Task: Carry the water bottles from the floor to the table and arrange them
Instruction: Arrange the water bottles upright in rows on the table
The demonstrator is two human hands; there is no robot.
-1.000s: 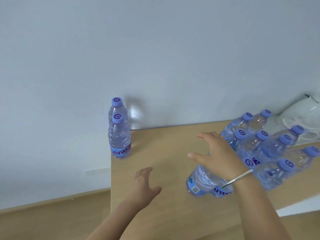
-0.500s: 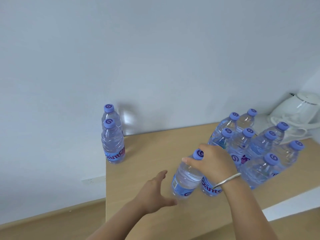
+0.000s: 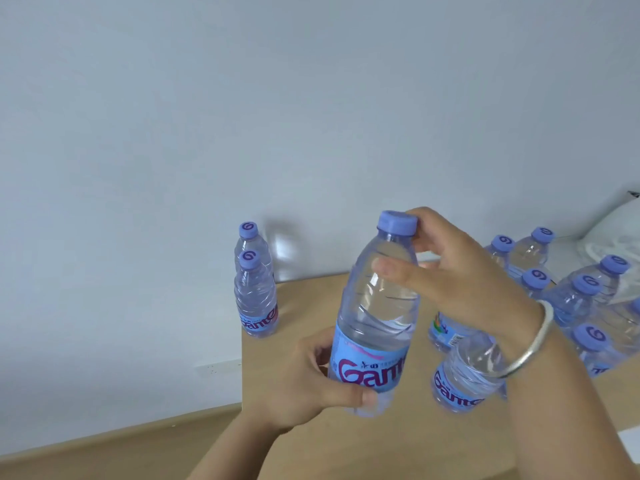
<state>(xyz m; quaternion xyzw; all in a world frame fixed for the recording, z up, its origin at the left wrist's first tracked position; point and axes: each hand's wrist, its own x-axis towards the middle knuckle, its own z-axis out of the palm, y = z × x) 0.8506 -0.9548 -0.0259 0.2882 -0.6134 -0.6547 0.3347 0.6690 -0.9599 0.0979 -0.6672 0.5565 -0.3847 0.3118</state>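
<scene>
bottle [image 3: 377, 306] – clear, blue label, purple cap | table [image 3: 311, 296] – tan wood

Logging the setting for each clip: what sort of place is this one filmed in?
Probably a plain indoor room, home or office. Signs: a bare pale wall, a light wooden table against it bearing bottled water, and a white appliance, perhaps a kettle, at the right edge.

arms: bare, no sleeves | right wrist: plain silver bangle [image 3: 531, 344]
</scene>
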